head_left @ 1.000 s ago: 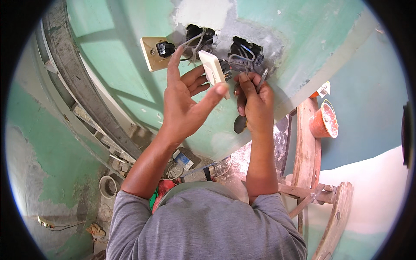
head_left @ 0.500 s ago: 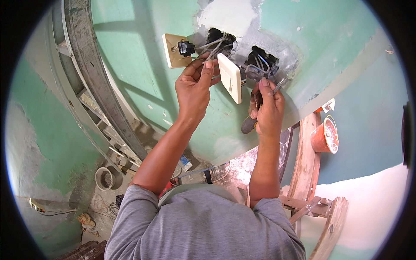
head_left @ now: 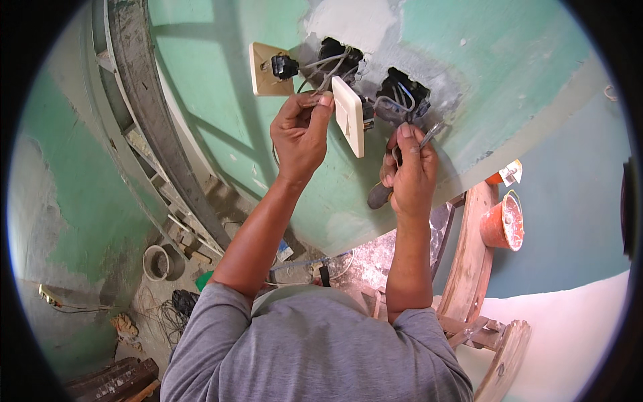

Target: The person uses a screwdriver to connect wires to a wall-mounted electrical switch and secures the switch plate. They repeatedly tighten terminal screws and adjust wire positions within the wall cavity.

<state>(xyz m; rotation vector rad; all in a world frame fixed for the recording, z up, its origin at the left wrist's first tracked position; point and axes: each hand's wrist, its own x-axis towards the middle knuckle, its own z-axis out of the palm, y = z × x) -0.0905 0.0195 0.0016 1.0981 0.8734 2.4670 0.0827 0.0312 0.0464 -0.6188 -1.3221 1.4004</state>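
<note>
At the green wall, my left hand (head_left: 301, 137) is closed, thumb and finger pinching a grey wire (head_left: 320, 90) that runs to the left wall opening (head_left: 340, 57). A cream switch plate (head_left: 348, 117) hangs tilted between my hands, its dark back toward the right opening (head_left: 403, 92). My right hand (head_left: 414, 167) is closed around a screwdriver with a dark handle (head_left: 380, 195); a slim shaft (head_left: 432, 134) shows beyond the fingers. Its fingertips also meet the looped grey wires (head_left: 395, 104) below the right opening. Another cream plate (head_left: 268, 70) with a black block hangs by wires at left.
A metal ladder (head_left: 144, 100) leans at the left. On the floor stand a round bucket (head_left: 158, 262) and tangled wire (head_left: 166, 315). To the right are a wooden plank frame (head_left: 469, 254) and an orange bucket (head_left: 502, 223).
My left hand's fingers have closed more tightly together near the wires. The middle switch plate has shifted slightly left and up. My right hand has barely moved.
</note>
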